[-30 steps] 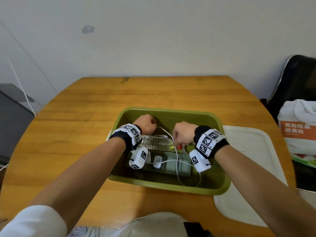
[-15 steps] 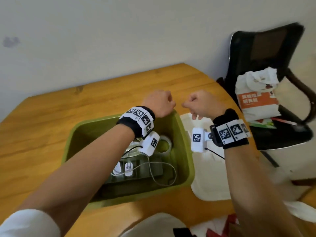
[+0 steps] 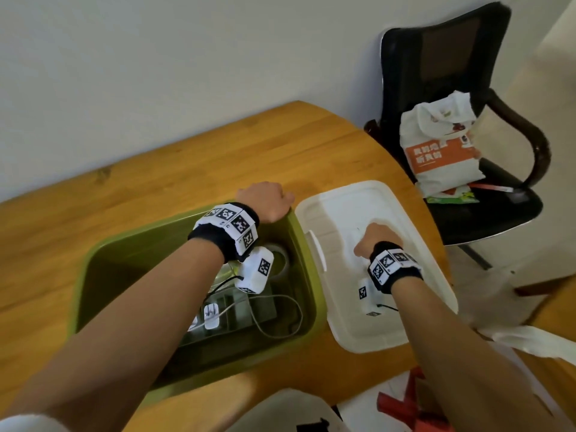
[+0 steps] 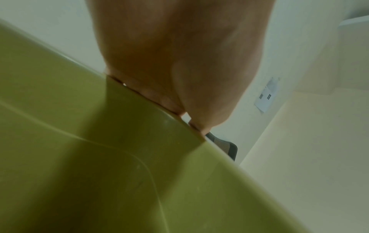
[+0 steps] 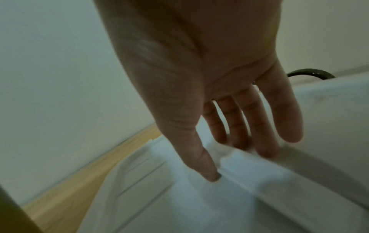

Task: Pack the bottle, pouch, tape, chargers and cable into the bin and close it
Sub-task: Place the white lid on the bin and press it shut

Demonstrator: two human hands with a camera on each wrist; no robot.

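While I look through the head camera, I see the green bin [image 3: 193,350] open on the wooden table [image 3: 187,169], with the white lid [image 3: 352,335] lying flat just to its right, their edges touching or nearly so. My left hand [image 3: 265,201] sits on the bin's far right corner, its fingers curled over the rim. My right hand [image 3: 378,240] rests on top of the lid, near its middle; from here its fingers are hidden behind the knuckles. Inside the bin I can make out the roll of tape [image 3: 280,260] in the far right corner, 2 white chargers [image 3: 212,316] lying side by side, and a white cable [image 3: 280,319] looping toward the near right wall; a dark flat thing under them may be the pouch, and the bottle is mostly hidden by my forearm. To the far right stands a black chair [image 3: 436,73] with a white and orange bag [image 3: 442,151] on its seat. From the left wrist camera, the left hand [image 4: 179,55] presses on the green rim [image 4: 139,100], fingers bent over its far side and out of sight. From the right wrist camera, the right hand [image 5: 199,71] has its fingers [image 5: 265,134] straight and spread a little, their tips and the thumb tip touching a raised ridge of the lid [image 5: 159,205], gripping nothing.
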